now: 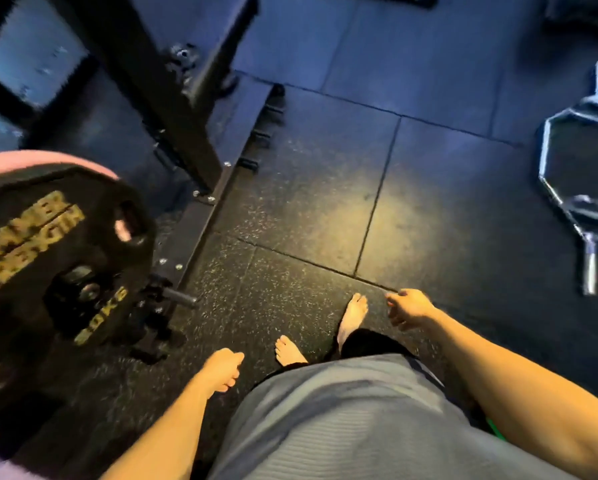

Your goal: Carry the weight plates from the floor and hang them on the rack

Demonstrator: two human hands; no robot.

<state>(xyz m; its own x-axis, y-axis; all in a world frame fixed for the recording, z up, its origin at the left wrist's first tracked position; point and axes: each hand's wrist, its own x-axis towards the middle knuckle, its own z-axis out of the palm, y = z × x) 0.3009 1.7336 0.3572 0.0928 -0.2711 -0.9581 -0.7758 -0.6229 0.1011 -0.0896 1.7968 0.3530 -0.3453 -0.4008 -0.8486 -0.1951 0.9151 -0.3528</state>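
Note:
A black weight plate [48,244] with gold lettering hangs on a peg of the black rack [172,109] at the left, with a pink plate [44,161] behind it. A bare peg [181,297] sticks out low on the rack beside the plates. My left hand [223,370] hangs at the bottom centre, fingers curled loosely, holding nothing. My right hand [408,308] is further right, fingers also loosely curled and empty. Neither hand touches a plate. The picture is blurred by motion.
My bare feet [351,318] stand on the speckled black rubber floor [311,188]. A chrome hex bar [581,168] lies on the floor at the right. The rack's base rail [207,216] runs diagonally along the floor on the left.

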